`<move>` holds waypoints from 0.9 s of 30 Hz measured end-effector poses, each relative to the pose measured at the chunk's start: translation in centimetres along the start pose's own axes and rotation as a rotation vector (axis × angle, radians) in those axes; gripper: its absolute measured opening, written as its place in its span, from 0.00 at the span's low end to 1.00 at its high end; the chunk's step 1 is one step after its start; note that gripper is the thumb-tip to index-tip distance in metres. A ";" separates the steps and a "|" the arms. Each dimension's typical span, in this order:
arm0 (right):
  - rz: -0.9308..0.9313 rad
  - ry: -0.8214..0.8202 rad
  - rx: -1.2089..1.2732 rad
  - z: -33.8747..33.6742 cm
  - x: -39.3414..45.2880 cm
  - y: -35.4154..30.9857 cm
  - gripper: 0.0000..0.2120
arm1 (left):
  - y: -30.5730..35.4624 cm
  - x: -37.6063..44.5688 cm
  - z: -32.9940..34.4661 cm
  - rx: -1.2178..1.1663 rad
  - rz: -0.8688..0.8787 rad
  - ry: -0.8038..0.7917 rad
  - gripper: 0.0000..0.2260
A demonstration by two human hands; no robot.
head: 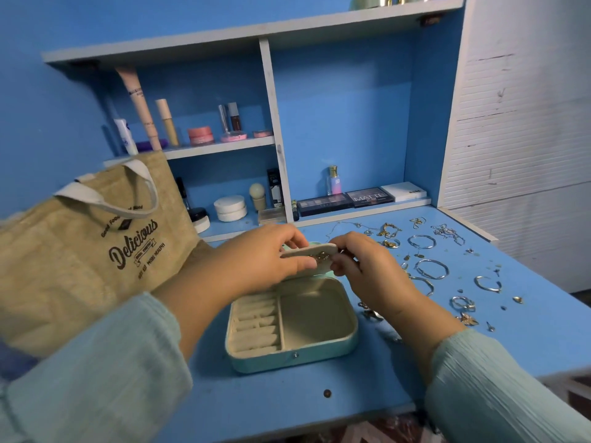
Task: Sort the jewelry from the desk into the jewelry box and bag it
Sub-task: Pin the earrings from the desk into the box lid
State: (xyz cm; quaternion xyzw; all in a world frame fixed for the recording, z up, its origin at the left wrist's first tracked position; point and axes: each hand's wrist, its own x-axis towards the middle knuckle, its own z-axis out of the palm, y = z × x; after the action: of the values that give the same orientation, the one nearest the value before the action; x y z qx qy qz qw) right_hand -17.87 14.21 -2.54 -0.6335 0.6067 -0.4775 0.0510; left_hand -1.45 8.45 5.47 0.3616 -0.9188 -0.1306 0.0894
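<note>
Head view shows both hands raised over the open box (292, 327). Left hand (271, 257) grips a cream earring panel (308, 255) by its left end, steadying it so the right hand (358, 263) can pinch a small gold earring (320, 256) against its face, probably to pin it on. Below, the box's tray and ring rolls sit empty, ready to take pieces. Most jewelry (428, 266) lies scattered on the desk (351, 388) to the right, some near the desk's right edge. The bag (80, 257) stands left, touching the left forearm, leaving little elbow room there.
</note>
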 end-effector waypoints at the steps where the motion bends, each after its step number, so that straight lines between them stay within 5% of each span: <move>1: 0.019 -0.010 -0.011 -0.2 -0.1 -0.1 0.07 | 0.1 -0.3 0.3 0.030 0.011 0.040 0.05; 5: 0.080 -0.079 -0.061 -1.5 -0.4 -0.6 0.06 | 0.3 -0.8 1.6 0.100 0.062 0.134 0.02; 17: 0.086 -0.333 -0.352 -4.7 -1.1 -2.6 0.07 | 1.7 -2.8 3.0 0.177 0.060 0.071 0.07; 27: 0.245 -0.361 -0.520 -9.5 -2.0 -1.1 0.05 | 2.9 -3.3 3.3 0.274 0.048 -0.010 0.10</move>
State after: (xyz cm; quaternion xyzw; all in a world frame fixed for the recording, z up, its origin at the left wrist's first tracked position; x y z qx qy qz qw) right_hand -23.06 21.05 2.15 -0.6221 0.7608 -0.1774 0.0514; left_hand -1.77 13.32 3.01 0.3477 -0.9369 -0.0036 0.0378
